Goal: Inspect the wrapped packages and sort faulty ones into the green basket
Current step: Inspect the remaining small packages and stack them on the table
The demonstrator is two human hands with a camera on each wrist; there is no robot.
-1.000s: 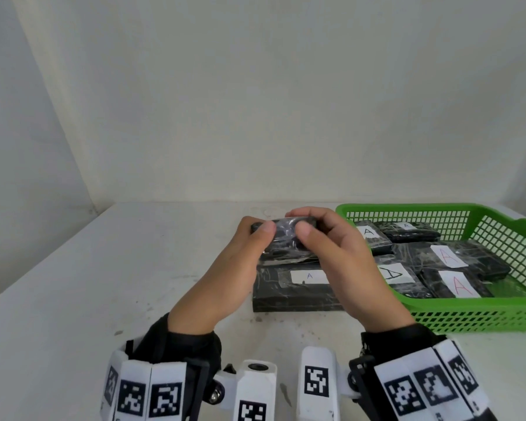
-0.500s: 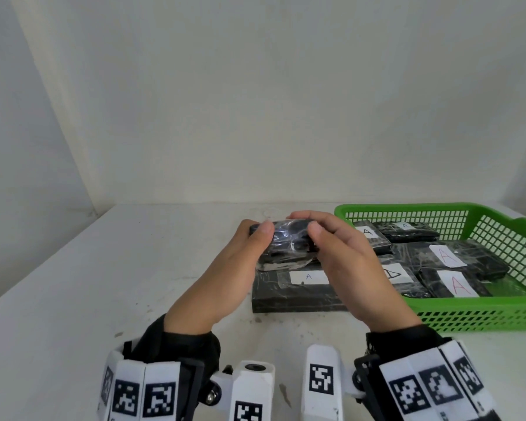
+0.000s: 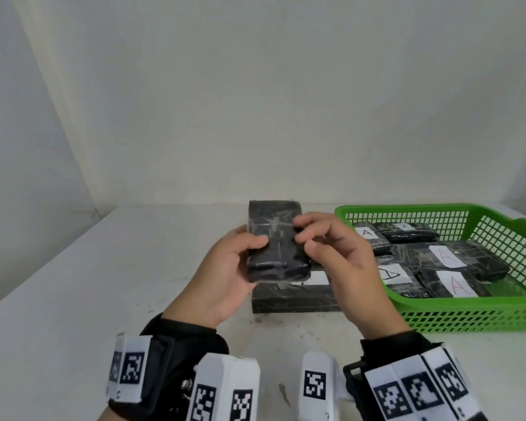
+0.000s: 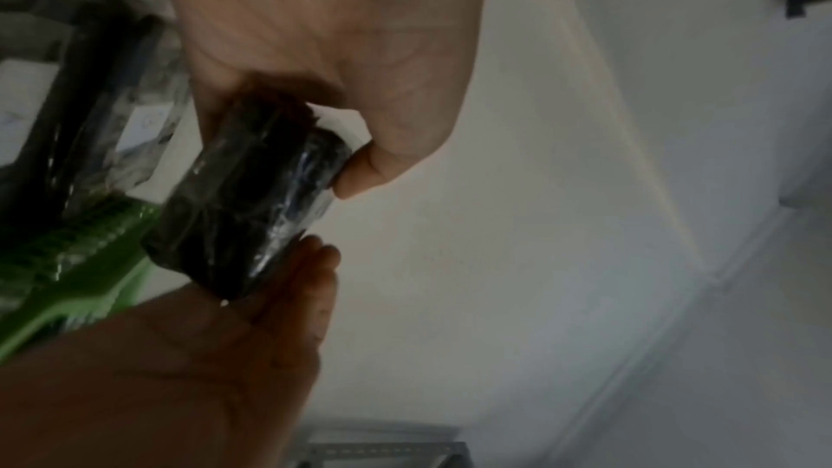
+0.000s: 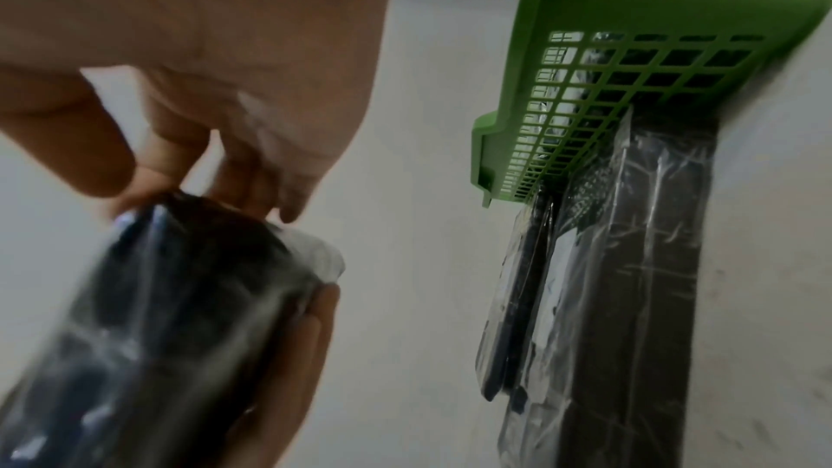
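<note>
A small black package (image 3: 275,238) in clear wrap stands on end above the table, between both hands. My left hand (image 3: 225,268) grips its left side, thumb across the front. My right hand (image 3: 331,253) pinches its right edge with thumb and fingers. The left wrist view shows the package (image 4: 243,205) held between the two hands; the right wrist view shows it (image 5: 171,326) blurred and close. Under the hands a larger black package (image 3: 295,294) with a white label lies flat on the table. The green basket (image 3: 468,311) at the right holds several black packages labelled A.
The white table (image 3: 88,284) runs left and forward of the hands, with pale walls behind and to the left. The flat package (image 5: 639,280) lies against the basket's (image 5: 630,31) near-left wall.
The held package has been turned from lying crosswise to standing on end, its broad face now toward the camera. Both hands shifted their hold and rose slightly.
</note>
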